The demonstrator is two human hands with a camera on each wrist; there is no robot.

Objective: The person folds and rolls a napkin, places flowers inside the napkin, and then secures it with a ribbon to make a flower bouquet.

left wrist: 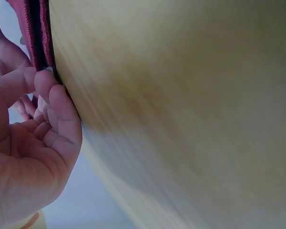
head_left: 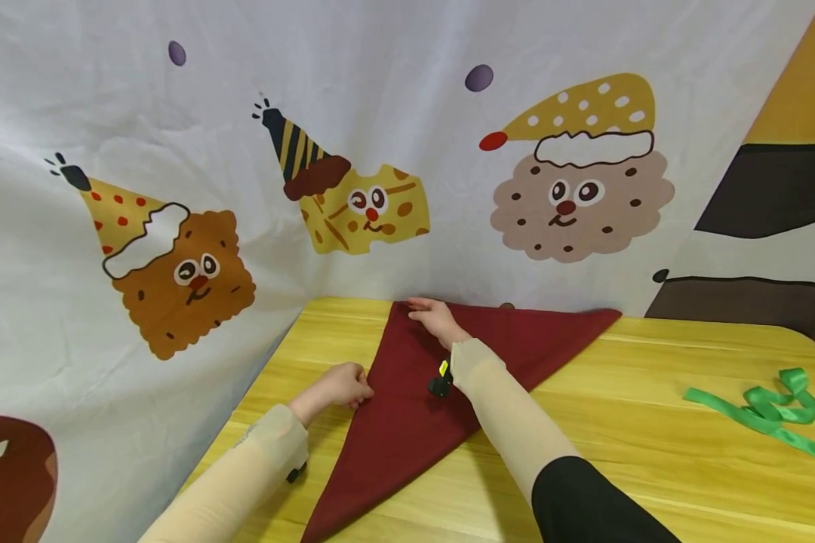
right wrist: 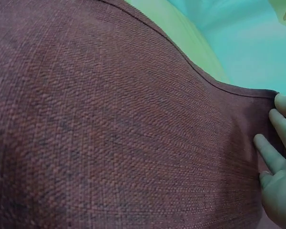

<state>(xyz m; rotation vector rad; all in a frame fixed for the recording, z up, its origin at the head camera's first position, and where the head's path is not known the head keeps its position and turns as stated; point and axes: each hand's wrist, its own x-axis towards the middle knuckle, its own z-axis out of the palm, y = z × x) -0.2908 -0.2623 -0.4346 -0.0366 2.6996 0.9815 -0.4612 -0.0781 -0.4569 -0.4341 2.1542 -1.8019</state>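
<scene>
A dark red cloth (head_left: 407,422), folded into a triangle, lies on the wooden table. At its left edge my left hand (head_left: 342,386) pinches the fabric between thumb and curled fingers. The left wrist view shows that hand (left wrist: 33,143) close up, with the layered cloth edge (left wrist: 38,33) at its fingertips. Farther back, my right hand (head_left: 438,318) reaches to the far left corner of the cloth. Its fairly straight fingers (right wrist: 271,155) touch the fabric around that corner in the right wrist view, where the woven cloth (right wrist: 133,119) fills most of the picture.
A curled green ribbon (head_left: 781,411) lies on the table (head_left: 618,452) at the right. Behind the table and along its left side hangs a white curtain (head_left: 394,90) printed with cartoon biscuits and cheese. The cloth's far edge lies close to that curtain.
</scene>
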